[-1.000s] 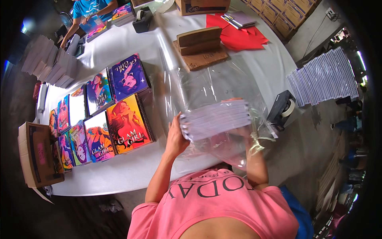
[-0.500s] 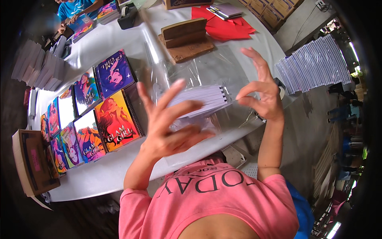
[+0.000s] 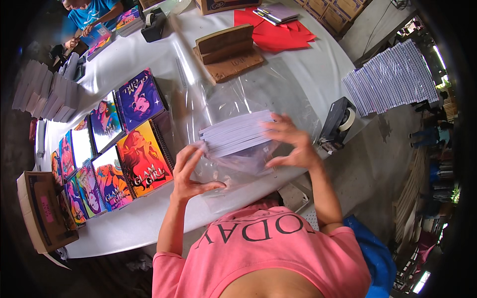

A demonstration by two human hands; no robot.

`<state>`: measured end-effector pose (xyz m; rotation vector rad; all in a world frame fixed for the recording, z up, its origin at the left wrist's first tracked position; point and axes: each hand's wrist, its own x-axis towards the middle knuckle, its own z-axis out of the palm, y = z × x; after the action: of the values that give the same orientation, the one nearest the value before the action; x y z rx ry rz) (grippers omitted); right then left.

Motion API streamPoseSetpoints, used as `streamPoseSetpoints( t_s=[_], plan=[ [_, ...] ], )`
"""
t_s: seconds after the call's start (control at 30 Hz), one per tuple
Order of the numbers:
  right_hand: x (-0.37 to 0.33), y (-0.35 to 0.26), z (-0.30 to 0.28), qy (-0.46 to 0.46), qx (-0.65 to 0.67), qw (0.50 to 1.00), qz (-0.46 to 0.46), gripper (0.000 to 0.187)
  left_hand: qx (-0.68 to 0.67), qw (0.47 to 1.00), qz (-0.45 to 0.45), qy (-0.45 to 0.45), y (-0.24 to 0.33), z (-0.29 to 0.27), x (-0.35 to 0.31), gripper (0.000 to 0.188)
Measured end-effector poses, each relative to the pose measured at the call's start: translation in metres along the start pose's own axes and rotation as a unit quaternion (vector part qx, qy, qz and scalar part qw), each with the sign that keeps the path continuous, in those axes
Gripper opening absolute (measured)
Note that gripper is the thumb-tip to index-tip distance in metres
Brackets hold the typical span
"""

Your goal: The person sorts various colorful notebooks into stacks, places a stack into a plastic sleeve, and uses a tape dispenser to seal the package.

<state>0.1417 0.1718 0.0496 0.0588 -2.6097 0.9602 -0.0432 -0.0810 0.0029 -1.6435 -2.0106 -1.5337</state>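
Observation:
A stack of notebooks or paper pads (image 3: 236, 135), its white page edges turned up, sits on clear plastic film (image 3: 238, 99) in front of me. My left hand (image 3: 189, 171) is at the stack's left end, its fingertips by the corner and its thumb stretched away. At the right end is my right hand (image 3: 293, 144), slightly blurred, with fingers and thumb spread apart at the stack's edge. Film lies loosely crumpled along the near side of the stack. Just beyond my right hand stands a black tape dispenser (image 3: 339, 121) with a roll of tape.
Colourful spiral notebooks (image 3: 144, 156) lie in rows on the left, by a cardboard box (image 3: 42, 213). Farther back are a brown cardboard stand (image 3: 228, 52), red sheets (image 3: 280, 35) and a second dispenser (image 3: 153, 25). A wrapped notebook stack (image 3: 392, 79) stands right; a co-worker (image 3: 94, 15) sits far left.
Both hands have come down from above the stack to its two ends. My right hand has moved down and left, uncovering the tape dispenser. The stack's pages now show more fully.

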Motion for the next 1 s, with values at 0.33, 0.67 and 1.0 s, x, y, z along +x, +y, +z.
streamPoseSetpoints(
  t_s=[0.33,0.67,1.0],
  plan=[
    [0.051,-0.021,-0.013,-0.203,-0.016,0.978,-0.044,0.072,0.167,0.937,0.054,-0.302,0.036,-0.01,0.082,0.088],
    [0.102,0.018,-0.025,-0.12,0.176,0.965,0.15,0.027,0.169,0.886,0.083,-0.424,0.043,-0.007,0.113,0.094],
    [-0.035,0.045,-0.074,0.493,0.058,0.795,0.35,0.027,0.145,0.859,0.07,-0.486,0.032,-0.007,0.123,0.109]
  ],
)
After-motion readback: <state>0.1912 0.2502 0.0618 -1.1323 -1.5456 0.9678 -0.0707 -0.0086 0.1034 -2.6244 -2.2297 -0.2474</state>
